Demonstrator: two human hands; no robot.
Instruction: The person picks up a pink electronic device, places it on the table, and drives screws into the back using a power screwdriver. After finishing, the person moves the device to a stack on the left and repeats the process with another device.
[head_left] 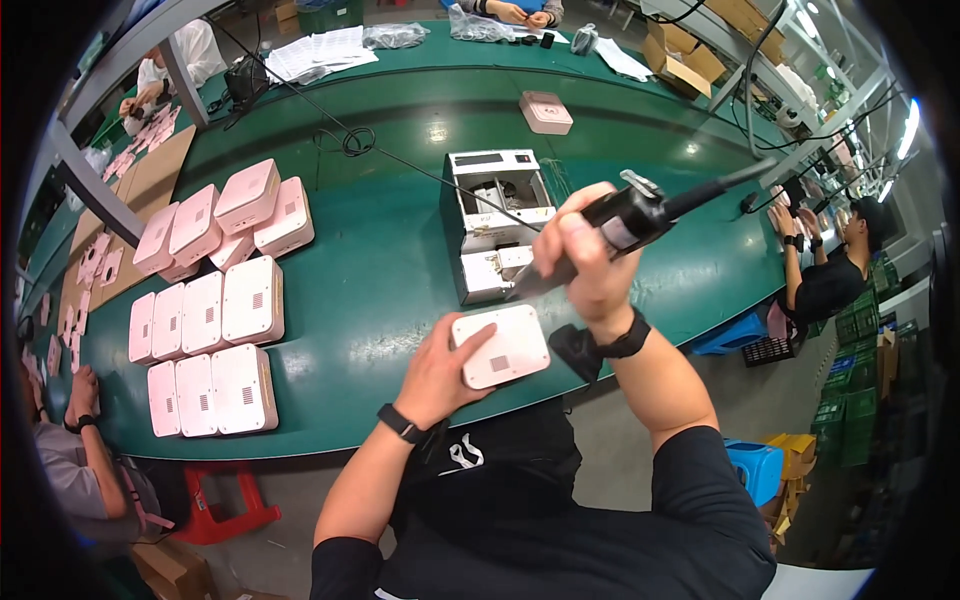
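Note:
A pale pink plastic housing with rounded corners, corner holes and a small grille lies at the table's near edge. My left hand grips its left side, the thumb across its face. Above and to its right, my right hand is wrapped around a black electric screwdriver, which slants down to the left and is blurred toward its tip. The tip is close to a white and black screw feeder with an open top, just beyond the housing. I cannot tell whether a screw is on the bit.
Several similar housings stand in rows and a pile at left; another lone housing lies at the far side. A thin cable crosses the table. A person sits at left, another at right. Papers lie at the back.

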